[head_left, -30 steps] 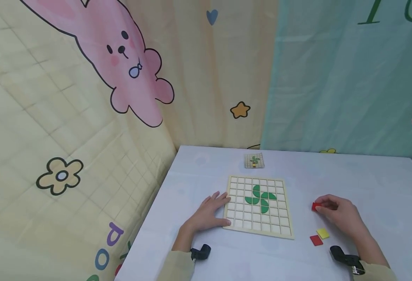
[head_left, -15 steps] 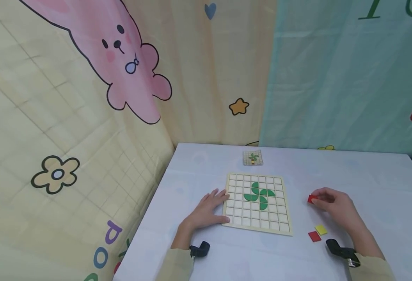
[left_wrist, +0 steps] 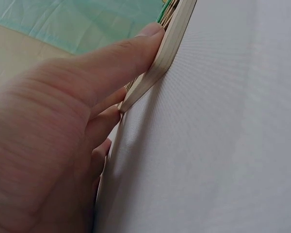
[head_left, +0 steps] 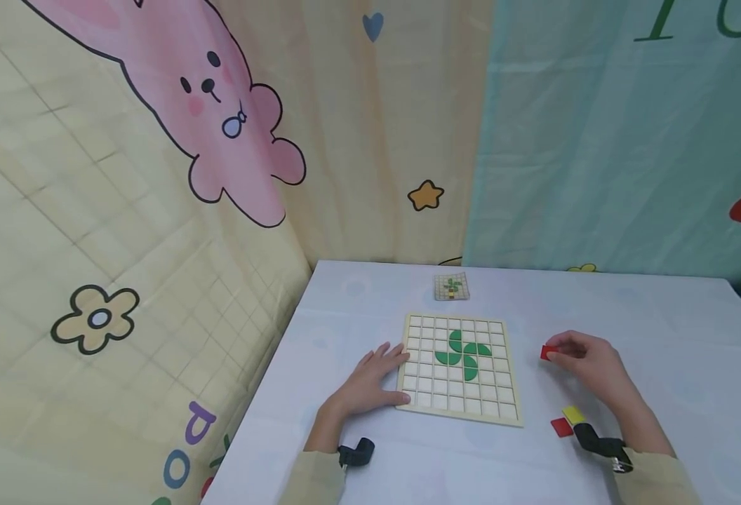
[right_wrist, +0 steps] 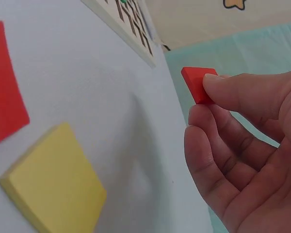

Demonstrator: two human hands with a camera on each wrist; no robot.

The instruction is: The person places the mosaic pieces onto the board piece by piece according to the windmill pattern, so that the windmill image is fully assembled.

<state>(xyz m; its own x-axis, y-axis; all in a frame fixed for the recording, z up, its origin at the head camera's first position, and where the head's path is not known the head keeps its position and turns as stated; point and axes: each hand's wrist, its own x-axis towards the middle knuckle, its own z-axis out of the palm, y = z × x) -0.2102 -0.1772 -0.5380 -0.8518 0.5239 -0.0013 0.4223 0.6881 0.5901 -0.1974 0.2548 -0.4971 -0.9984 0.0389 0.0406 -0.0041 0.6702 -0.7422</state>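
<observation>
My right hand [head_left: 588, 361] pinches a small red square tile [right_wrist: 198, 83] between thumb and fingers, raised above the table to the right of the board. On the left edge of the wooden grid board [head_left: 434, 403] rests my left hand [head_left: 370, 382], its fingers spread and the thumb on the frame near the front corner. Green rounded pieces [head_left: 470, 368] form a pinwheel in the middle of the grid. Close to my right wrist lie a yellow square tile [right_wrist: 56, 179] and a second red tile [head_left: 561, 427], flat on the table.
A small pattern card [head_left: 451, 287] with a green pinwheel lies behind the board. Black wrist cameras sit on both wrists; the right one [head_left: 598, 443] overlaps the yellow tile in the head view. Printed curtains [head_left: 370, 140] hang behind the white table [head_left: 661, 330].
My right hand has moved left toward the board, carrying the red tile. My left hand stays on the board's edge. The head view has shifted slightly.
</observation>
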